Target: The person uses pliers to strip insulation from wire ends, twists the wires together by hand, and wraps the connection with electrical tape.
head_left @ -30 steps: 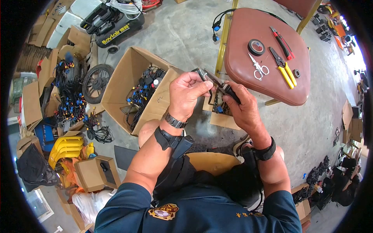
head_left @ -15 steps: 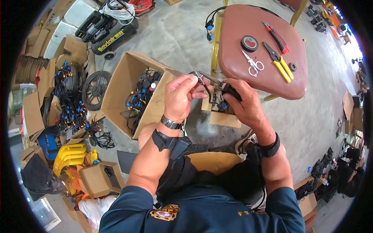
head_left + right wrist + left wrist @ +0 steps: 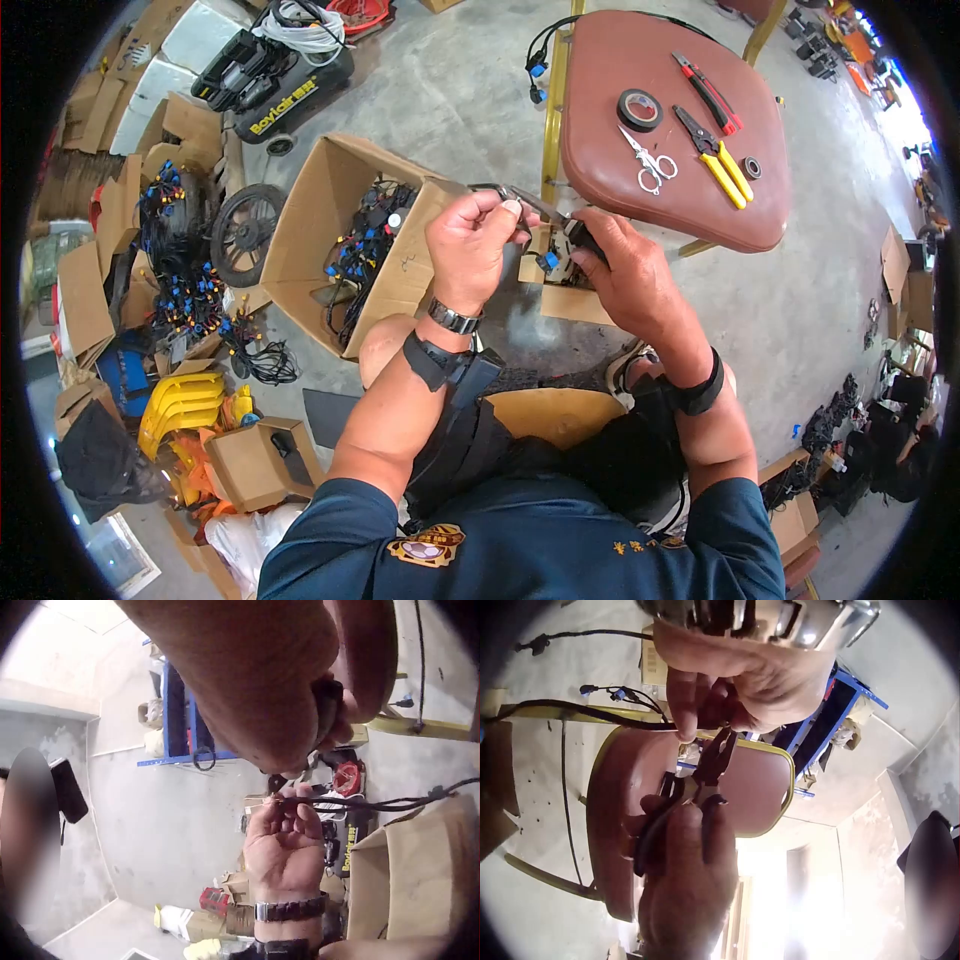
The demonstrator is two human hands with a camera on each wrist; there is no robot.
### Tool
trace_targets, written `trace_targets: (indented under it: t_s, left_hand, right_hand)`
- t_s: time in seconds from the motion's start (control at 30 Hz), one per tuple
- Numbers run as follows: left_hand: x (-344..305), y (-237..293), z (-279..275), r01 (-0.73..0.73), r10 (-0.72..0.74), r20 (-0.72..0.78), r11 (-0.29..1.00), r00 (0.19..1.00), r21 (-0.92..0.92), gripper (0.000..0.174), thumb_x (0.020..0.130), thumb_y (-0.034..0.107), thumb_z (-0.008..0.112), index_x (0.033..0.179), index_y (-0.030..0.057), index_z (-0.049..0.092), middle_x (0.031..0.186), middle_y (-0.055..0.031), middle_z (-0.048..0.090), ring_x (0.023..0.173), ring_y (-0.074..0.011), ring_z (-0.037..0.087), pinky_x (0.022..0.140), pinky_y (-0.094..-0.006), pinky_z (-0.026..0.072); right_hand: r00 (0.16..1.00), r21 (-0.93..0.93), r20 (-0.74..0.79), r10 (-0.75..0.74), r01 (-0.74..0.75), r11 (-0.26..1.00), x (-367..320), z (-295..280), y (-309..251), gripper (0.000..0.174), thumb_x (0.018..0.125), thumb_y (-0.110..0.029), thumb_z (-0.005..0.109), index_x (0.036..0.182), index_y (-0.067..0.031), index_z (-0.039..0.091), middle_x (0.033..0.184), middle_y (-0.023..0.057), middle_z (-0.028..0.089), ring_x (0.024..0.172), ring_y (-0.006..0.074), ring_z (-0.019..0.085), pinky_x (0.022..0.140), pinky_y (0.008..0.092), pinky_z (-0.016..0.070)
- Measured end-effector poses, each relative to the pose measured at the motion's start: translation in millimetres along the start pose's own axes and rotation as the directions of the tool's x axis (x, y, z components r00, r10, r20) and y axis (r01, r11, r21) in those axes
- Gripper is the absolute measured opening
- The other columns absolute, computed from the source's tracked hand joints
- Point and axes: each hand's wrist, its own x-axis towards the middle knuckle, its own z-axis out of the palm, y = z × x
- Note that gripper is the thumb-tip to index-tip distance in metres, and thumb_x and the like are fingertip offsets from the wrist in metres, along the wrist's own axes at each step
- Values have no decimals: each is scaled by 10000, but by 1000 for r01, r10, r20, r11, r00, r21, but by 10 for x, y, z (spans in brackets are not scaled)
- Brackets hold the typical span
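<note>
My left hand (image 3: 468, 250) pinches the end of a black cable (image 3: 360, 804) between thumb and fingers, in front of my body. Thin bare wire ends (image 3: 264, 803) stick out at its fingertips in the right wrist view. Around the dark handles of a pair of pliers (image 3: 714, 759) my right hand (image 3: 640, 275) is curled. The pliers' metal nose reaches across to the left fingertips and the cable end. Below both hands a small open carton (image 3: 580, 306) holds dark parts and a blue connector (image 3: 548, 262).
A brown chair seat (image 3: 655, 190) carries black tape (image 3: 640, 111), scissors (image 3: 650, 165), yellow-handled wire strippers (image 3: 720, 165), a red cutter knife (image 3: 707, 92) and a small ring (image 3: 752, 168). To the left stands a large carton (image 3: 400, 285) of cables. An air compressor (image 3: 290, 95) is behind it.
The left fingers have drawn together at the cable end, which hung bent below them half a second ago. The pliers stay in the right hand, close to it. The head view has shifted slightly.
</note>
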Motion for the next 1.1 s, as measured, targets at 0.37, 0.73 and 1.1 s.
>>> trace_targets:
  t_s: [0.37, 0.73, 1.1]
  left_hand:
    - [109, -347, 10, -330, 376, 32, 768, 926, 549, 69, 876, 38, 648, 832, -16, 644, 703, 24, 613, 616, -22, 532, 534, -187, 412]
    - [200, 130, -140, -97, 96, -68, 995, 993, -15, 80, 866, 27, 643, 905, -31, 681, 754, -59, 691, 635, -77, 622, 557, -212, 498]
    - [245, 219, -342, 59, -15, 198, 974, 980, -218, 138, 915, 84, 611, 957, -37, 662, 839, -144, 689, 727, -247, 691, 556, -271, 528]
  right_hand:
    - [948, -647, 319, 1, 217, 731, 489, -444, -675, 157, 793, -106, 632, 910, -4, 610, 704, 160, 646, 723, 348, 669, 624, 449, 521]
    - [966, 110, 106, 235, -247, 963, 251, -323, -320, 273, 919, -193, 585, 1097, 8, 634, 833, 105, 683, 715, 201, 643, 675, 353, 514]
    - [922, 535, 240, 302, -386, 752, 180, 253, 187, 199, 913, -140, 628, 1063, -10, 622, 801, 42, 644, 715, 108, 573, 639, 278, 468]
